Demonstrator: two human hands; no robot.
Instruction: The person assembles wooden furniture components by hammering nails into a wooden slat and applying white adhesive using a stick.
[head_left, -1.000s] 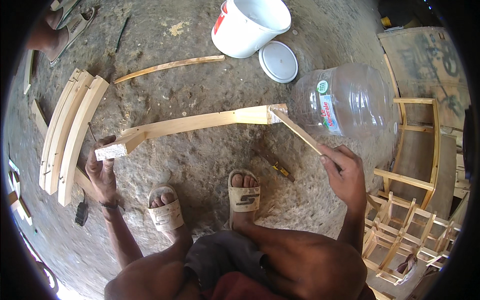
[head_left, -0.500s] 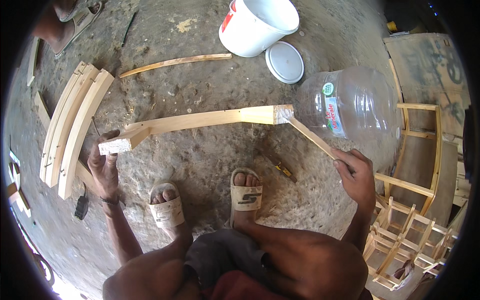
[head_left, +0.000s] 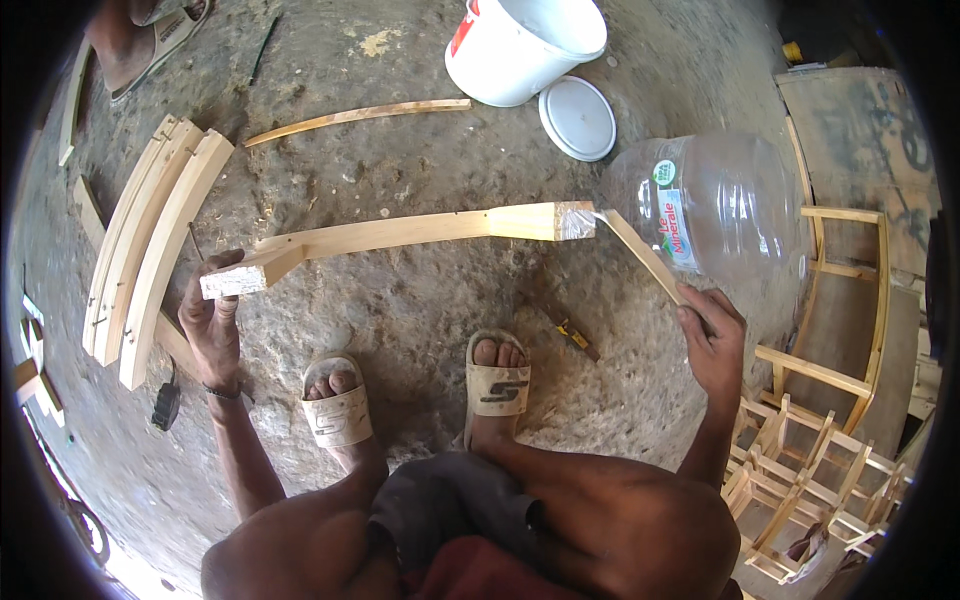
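Observation:
My left hand is closed around the left end of a long pale wooden piece with short angled blocks at both ends. A rough white coating covers the block end by that hand, and the far right end also looks whitish and wet. In my right hand is a thin flat wooden stick, gripped at its lower end. White paste shows on the stick's tip, just off the right end of the wooden piece; whether a strand joins them is hard to tell.
Several curved wooden strips with nails lie at left, near a small black object. A white bucket, its lid and a large clear plastic bottle sit beyond. Wooden frames stand at right. Another person's foot is upper left.
The stick's tip has come away from the right end of the wooden piece, moving slightly right and up. My left hand keeps its hold.

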